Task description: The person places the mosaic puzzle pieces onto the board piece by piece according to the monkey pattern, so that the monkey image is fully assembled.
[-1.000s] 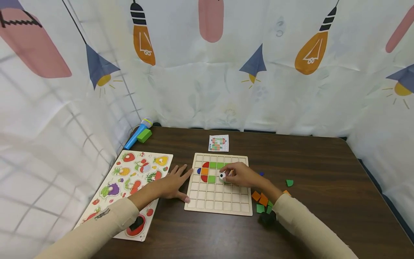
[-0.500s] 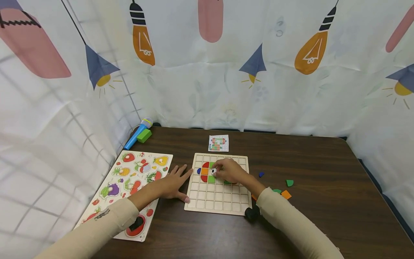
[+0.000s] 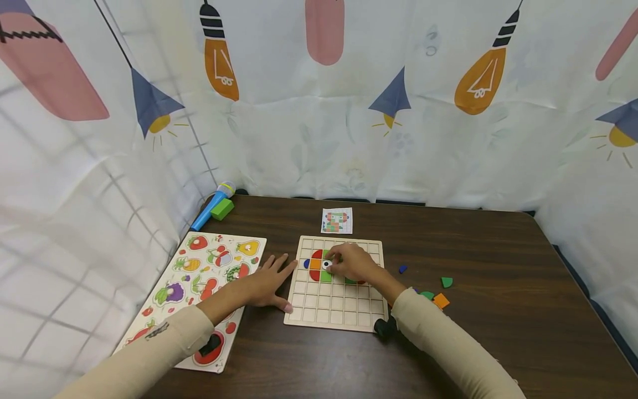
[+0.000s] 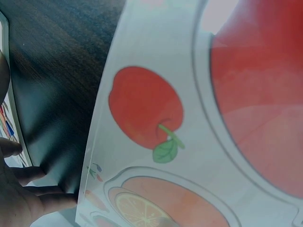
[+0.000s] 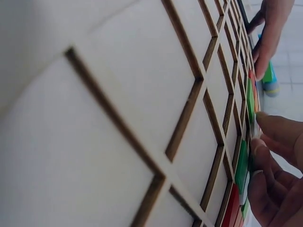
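Note:
A wooden grid board [image 3: 329,316] lies on the table with red, green, orange and blue pieces set in its upper rows. At a cell right of the orange square [image 3: 315,264], my right hand [image 3: 351,261] pinches a white round eye piece [image 3: 326,265] with a black dot. Its fingertips partly cover the piece and hide some cells behind them. In the right wrist view the fingers [image 5: 272,125] come down at the board's coloured row. My left hand [image 3: 266,282] rests with spread fingers at the board's left edge, its thumb at the lower left corner.
A fruit picture board [image 3: 209,310] lies left, under my left forearm. Behind stand a small pattern card [image 3: 336,220], a green block [image 3: 222,209] and a blue toy microphone [image 3: 213,206]. Loose green [image 3: 446,282], orange [image 3: 441,301] and blue [image 3: 402,269] pieces lie right.
My right hand has moved left across the board with the eye piece and has come down at a cell beside the orange square. The left hand has stayed still.

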Tool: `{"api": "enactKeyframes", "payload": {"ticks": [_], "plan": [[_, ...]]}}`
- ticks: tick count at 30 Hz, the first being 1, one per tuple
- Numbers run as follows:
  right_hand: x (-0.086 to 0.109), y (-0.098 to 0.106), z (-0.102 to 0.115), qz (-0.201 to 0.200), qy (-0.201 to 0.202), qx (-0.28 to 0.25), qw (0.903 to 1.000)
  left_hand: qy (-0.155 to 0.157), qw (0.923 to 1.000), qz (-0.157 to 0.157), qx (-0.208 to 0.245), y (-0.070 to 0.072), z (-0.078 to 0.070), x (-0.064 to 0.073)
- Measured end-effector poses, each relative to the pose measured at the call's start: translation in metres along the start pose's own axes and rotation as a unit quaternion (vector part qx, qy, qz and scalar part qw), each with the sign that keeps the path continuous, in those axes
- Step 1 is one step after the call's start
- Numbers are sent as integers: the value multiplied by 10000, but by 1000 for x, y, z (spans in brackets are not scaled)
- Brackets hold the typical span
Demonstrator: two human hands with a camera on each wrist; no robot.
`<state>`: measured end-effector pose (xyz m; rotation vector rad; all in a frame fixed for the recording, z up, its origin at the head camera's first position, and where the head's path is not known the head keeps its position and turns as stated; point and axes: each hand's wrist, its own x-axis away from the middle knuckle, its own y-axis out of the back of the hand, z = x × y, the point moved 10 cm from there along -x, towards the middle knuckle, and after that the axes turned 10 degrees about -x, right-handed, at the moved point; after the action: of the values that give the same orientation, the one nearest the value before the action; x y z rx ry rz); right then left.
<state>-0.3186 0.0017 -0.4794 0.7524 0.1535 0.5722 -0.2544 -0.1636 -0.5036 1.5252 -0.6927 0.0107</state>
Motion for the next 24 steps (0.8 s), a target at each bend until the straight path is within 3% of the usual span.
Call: {"api": "enactKeyframes", "payload": {"ticks": [14, 19, 24], "plan": [[1, 6, 1, -103, -29, 212, 9997, -52, 10000, -44, 14, 4, -4, 2], [5, 17, 0, -166, -17, 132, 9998, -71, 10000, -46, 22, 6, -5, 4], [17, 35, -1, -213, 299, -50, 9993, -38, 10000, -11, 42, 6, -6, 5]]}}
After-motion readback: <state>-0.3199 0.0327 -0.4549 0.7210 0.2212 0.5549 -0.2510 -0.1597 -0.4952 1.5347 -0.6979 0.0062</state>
